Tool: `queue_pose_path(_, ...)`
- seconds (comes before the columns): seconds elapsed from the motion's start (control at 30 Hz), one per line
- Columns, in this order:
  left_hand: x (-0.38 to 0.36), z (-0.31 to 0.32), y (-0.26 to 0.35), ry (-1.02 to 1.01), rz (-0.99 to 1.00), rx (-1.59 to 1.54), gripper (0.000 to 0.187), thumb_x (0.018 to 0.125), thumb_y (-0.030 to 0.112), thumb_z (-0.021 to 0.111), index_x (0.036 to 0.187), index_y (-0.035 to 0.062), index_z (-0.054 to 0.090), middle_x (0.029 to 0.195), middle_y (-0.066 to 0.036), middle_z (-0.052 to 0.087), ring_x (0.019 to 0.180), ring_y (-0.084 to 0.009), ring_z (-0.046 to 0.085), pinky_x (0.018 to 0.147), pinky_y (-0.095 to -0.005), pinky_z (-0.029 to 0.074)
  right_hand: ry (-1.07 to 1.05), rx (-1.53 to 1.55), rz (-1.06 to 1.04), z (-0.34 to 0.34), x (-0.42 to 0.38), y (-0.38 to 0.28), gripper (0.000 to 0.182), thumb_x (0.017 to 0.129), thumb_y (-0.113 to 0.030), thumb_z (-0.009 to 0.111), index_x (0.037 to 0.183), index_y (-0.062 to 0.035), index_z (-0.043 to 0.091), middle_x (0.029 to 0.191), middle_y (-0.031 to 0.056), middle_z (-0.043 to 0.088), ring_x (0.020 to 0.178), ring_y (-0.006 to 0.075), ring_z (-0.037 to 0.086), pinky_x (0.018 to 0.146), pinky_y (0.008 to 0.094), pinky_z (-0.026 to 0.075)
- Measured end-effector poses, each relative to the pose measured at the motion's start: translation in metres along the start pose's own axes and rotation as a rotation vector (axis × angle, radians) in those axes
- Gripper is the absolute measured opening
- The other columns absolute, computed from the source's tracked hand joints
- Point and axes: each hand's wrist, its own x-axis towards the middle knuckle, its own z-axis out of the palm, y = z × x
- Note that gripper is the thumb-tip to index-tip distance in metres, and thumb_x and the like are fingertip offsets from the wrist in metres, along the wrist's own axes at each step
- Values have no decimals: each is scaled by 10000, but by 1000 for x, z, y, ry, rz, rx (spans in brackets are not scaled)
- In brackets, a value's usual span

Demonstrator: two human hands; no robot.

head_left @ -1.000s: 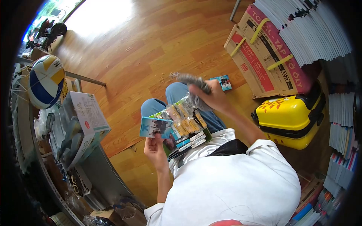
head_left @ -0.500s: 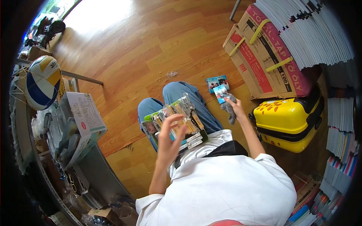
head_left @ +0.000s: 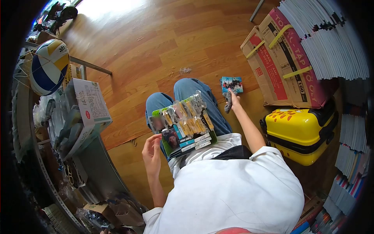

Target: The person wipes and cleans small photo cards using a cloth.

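The fingers of the right hand (head_left: pixel 235 102) are closed around a grey cloth (head_left: pixel 228 105), their tips at the near edge of the blue cards (head_left: pixel 232 84), which lie on the wooden floor (head_left: pixel 156 50) just beyond the right knee. The left hand (head_left: pixel 152 150) grasps nothing visible; its fingers are loosely bent and parted, the tips at the left edge of the green tray (head_left: pixel 214 136), though whether they touch it I cannot tell. The right arm reaches forward and outward, nearly straight, beside the thigh; the left forearm rises steeply, bent at the elbow. The tray lies aslant across the lap, bearing clear packets (head_left: pixel 191 117) and cards, its far edge toward the knees. Floor runs forward from the knees, with small scraps (head_left: pixel 185 70) on it. To the right, the carton (head_left: pixel 272 62) and yellow suitcase (head_left: pixel 298 130) bound the right arm's room; to the left, floor separates the left hand from the grey cabinet (head_left: pixel 97 163).
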Motion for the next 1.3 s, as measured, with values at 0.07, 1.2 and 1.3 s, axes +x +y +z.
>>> queue_pose_path(0.07,1,7,1,-20,-3,-16,231,988,171,530,1119,-3,610,1084,-58,641,1025,-118,576,899,-258,429,6,-30,20,-1,-5,0,476,730,-409,803,864,14,631,735,97,695,514,157,598,427,307,438)
queue_pose_path(1.2,-1,-16,-13,114,82,120,205,873,82,681,1013,-36,588,899,-85,674,811,-118,639,698,-254,507,-1039,-251,-161,88,-295,-134,465,919,-442,603,1005,15,604,794,38,617,691,94,635,627,224,536)
queue_pose_path(1.3,1,-18,-2,83,6,-128,229,903,100,659,1063,-49,591,937,-70,674,854,-88,629,735,-219,506,-1220,-529,-358,92,-310,-128,456,875,-366,691,1115,13,608,830,45,637,760,80,617,656,233,517)
